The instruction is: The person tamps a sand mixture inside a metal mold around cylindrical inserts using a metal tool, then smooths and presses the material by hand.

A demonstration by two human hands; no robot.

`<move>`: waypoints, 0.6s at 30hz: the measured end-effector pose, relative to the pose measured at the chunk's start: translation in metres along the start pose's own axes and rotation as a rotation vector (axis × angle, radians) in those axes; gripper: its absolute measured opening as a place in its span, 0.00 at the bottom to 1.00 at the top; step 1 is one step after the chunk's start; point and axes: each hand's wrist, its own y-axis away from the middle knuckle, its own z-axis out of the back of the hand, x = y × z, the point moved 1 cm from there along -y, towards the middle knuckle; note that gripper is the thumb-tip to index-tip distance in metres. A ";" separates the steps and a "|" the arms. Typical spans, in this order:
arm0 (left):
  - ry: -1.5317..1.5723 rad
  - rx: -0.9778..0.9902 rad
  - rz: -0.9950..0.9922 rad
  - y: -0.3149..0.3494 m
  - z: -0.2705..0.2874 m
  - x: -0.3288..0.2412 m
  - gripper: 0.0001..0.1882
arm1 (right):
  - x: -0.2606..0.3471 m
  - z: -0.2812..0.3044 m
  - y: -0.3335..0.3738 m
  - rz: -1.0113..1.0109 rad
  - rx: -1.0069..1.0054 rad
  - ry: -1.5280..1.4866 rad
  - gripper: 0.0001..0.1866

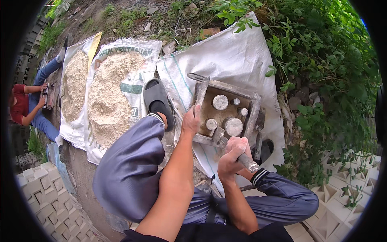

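A square metal mould (pixel 225 111) with round cores inside lies on a white sack (pixel 229 56) between my legs. My left hand (pixel 191 120) grips the mould's left wall. My right hand (pixel 234 155) is closed on the handle of a metal hammer-like tool (pixel 242 157) whose head rests at the mould's near edge.
Two heaps of pale sandy mix (pixel 109 97) lie on open sacks at left. My left foot wears a black slipper (pixel 156 99). Another person (pixel 30 105) crouches at the far left. Patterned white concrete blocks (pixel 44 193) are stacked at lower left and lower right. Green bushes (pixel 322 68) fill the right.
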 end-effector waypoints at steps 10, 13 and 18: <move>0.006 -0.020 -0.022 -0.001 0.000 0.005 0.27 | 0.022 -0.003 -0.015 0.215 0.010 0.002 0.21; 0.006 -0.014 0.002 0.000 0.000 0.007 0.27 | -0.005 -0.015 -0.012 0.052 0.071 0.109 0.21; 0.023 -0.035 -0.011 -0.001 0.003 0.005 0.27 | 0.042 -0.011 -0.014 0.008 0.142 -0.004 0.21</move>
